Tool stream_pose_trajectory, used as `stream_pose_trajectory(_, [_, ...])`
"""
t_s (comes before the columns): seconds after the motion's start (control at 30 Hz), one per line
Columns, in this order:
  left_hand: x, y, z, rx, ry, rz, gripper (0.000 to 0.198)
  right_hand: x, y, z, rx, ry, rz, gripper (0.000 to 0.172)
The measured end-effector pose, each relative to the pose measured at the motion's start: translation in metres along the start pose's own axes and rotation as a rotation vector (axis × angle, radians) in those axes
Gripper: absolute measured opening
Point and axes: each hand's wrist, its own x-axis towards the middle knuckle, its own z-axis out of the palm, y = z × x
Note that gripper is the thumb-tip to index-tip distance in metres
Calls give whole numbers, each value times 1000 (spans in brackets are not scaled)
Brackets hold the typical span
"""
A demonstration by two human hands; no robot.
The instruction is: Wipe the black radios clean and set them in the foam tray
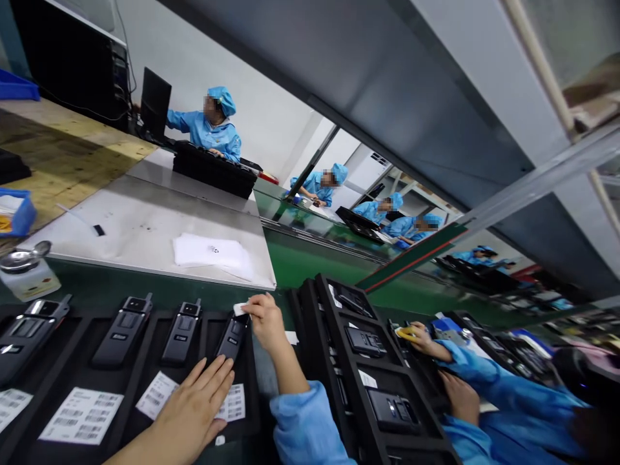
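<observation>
Head, right hand: my fingers pinch a white pad at the top of the handset.
Left hand: opened flat over its lower end.
Handset: black tray, rightmost compartment (label sheet below).

Cool light, seemingly from above, falls brightly on the pale board, where the paper sheets are almost pure white, while the shelf underside above and to the right of the board lies in grey shade, and a shadow crosses the wooden table to its left. In front of the board, the black tray looks dark, and the handsets in it carry small glints. Far to the right of the board, the view becomes stretched and blurred.
</observation>
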Motion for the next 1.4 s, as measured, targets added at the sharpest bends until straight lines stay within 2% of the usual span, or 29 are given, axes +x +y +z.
stream_pose_trajectory(0.1, [12, 4, 9, 23, -18, -26, 66, 9, 1, 16, -7, -101, -55, 39])
stream_pose_trajectory(0.2, [14, 1, 8, 23, -22, -13, 69, 5, 5, 18, -1, -144, -68, 41])
stream_pose_trajectory(0.33, [14, -1, 1, 62, -38, 1, 70, -14, 19, 4, 42, -110, -19, 44])
stream_pose_trajectory(0.43, [16, 0, 0, 73, -30, 9, 69, -35, 22, -9, 106, 12, 129, 44])
stream_pose_trajectory(0.53, [16, 0, 0, 61, -27, 4, 68, -53, 7, -14, 131, 131, 254, 42])
stream_pose_trajectory(0.63, [14, 1, 3, 69, -30, 10, 63, -63, -20, -2, 149, 156, 252, 40])
stream_pose_trajectory(0.73, [10, 1, 6, 73, -18, 24, 57, -67, -40, 20, 37, 116, 174, 40])
stream_pose_trajectory(0.83, [6, 0, 7, 68, -13, 33, 55, -73, -46, 34, -76, 72, 141, 40])
stream_pose_trajectory(0.93, [5, -1, 8, 65, -7, 43, 51, -81, -49, 36, -88, 14, 127, 38])
stream_pose_trajectory(1.03, [6, 0, 6, 29, 7, 33, 49, -86, -54, 28, -31, -37, 128, 38])
stream_pose_trajectory(1.13, [4, 2, -3, -37, 17, 48, 47, -90, -53, 14, 151, -77, 207, 40])
stream_pose_trajectory(1.17, [1, 1, -9, -57, 29, 51, 47, -93, -50, 8, 221, -51, 251, 38])
stream_pose_trajectory(1.23, [-9, -10, -23, -82, 88, 28, 45, -104, -37, -4, 316, 97, 352, 29])
stream_pose_trajectory(1.3, [-25, -32, -42, -60, 202, -64, 43, -122, -18, -11, 304, 303, 458, 21])
stream_pose_trajectory(1.33, [-35, -47, -54, -22, 268, -142, 42, -133, -7, -12, 258, 384, 510, 24])
stream_pose_trajectory(1.4, [-57, -79, -80, 112, 378, -357, 42, -157, 14, -7, 138, 428, 578, 36])
